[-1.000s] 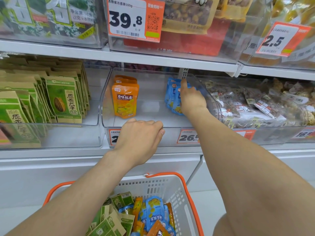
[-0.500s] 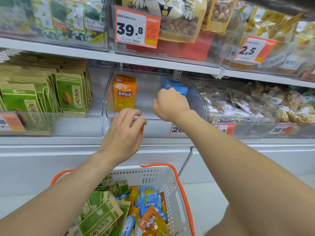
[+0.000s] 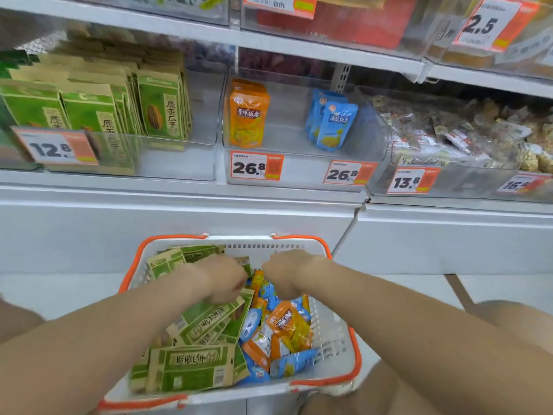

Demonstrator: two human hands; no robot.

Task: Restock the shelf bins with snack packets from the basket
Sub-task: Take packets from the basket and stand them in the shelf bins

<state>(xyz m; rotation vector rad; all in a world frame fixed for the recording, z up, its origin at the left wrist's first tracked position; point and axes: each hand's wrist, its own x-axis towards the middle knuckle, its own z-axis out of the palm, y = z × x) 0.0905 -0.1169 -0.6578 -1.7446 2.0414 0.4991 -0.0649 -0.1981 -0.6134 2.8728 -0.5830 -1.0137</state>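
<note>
A white basket with an orange rim (image 3: 330,327) stands on the floor below the shelf. It holds green packets (image 3: 194,363) on the left, orange packets (image 3: 287,322) and blue packets (image 3: 291,364) on the right. My left hand (image 3: 223,278) reaches down among the green packets at the basket's far end. Beside it, my right hand (image 3: 285,272) dips into the blue and orange packets. Both hands are blurred and their fingers are hidden, so I cannot tell whether they hold anything. The clear middle bin (image 3: 299,139) holds orange packets (image 3: 247,115) and blue packets (image 3: 335,124), upright.
The left bin (image 3: 179,163) is packed with green packets (image 3: 158,109). A right bin (image 3: 449,181) holds mixed wrapped snacks. Price tags (image 3: 256,166) line the bin fronts. Another shelf of bins runs above. White cabinet fronts stand behind the basket.
Both hands have left the middle bin and dropped into the basket. The view has tilted down. The blue packets now stand alone in the bin.
</note>
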